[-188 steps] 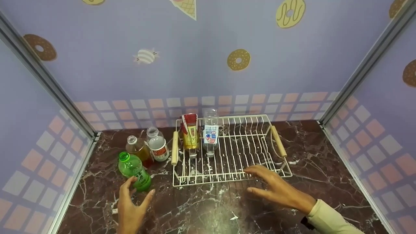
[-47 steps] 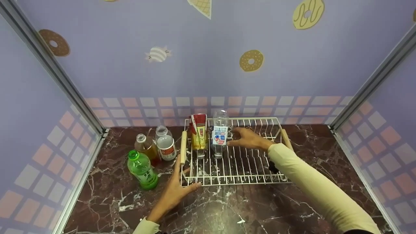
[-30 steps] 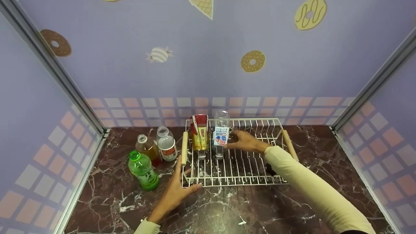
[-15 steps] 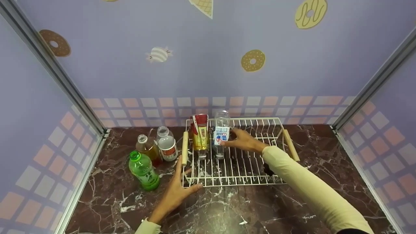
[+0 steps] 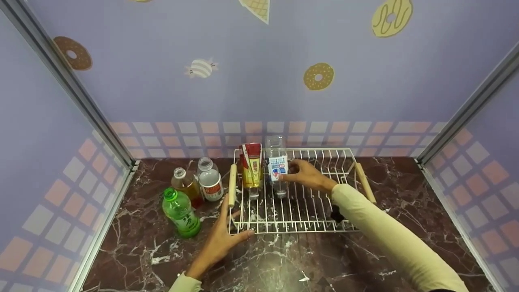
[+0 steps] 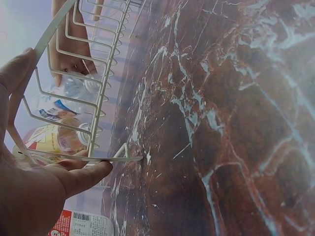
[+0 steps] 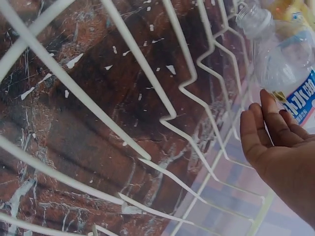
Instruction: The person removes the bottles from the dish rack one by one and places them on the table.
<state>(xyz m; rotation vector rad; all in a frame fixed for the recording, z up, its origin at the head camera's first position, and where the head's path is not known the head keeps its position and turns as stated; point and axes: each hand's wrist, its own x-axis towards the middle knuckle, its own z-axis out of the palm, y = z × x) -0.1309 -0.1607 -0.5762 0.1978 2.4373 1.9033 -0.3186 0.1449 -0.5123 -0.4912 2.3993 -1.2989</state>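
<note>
R hand (image 5: 306, 175) is pinching a clear water bottle (image 5: 278, 168) by its blue-and-white label, thumb on the upper face, fingers bending at its R side. The bottle is lying just L of that hand, in the white wire dish rack (image 5: 300, 222); its long axis is running front-to-back & tilting, neck low & pointing toward the person, base higher & toward the back wall (image 5: 263, 97). R hand is thus sitting nearer; L hand (image 5: 221, 235) is holding the rack's near-L corner, thumb extending at the front. A red-and-yellow bottle (image 5: 252, 166) is resting alongside, to the L. Outside the rack, a green tea bottle (image 5: 181, 213), an amber-liquid bottle (image 5: 187, 187) & a red-labelled bottle (image 5: 211, 186) are standing on the marbled counter (image 5: 259, 267). R-wrist view is showing the clear bottle's open mouth & the fingertips, partly hidden from the head cam. Only L-wrist view is showing a barcode (image 6: 81, 216) on the red-labelled bottle.
</note>
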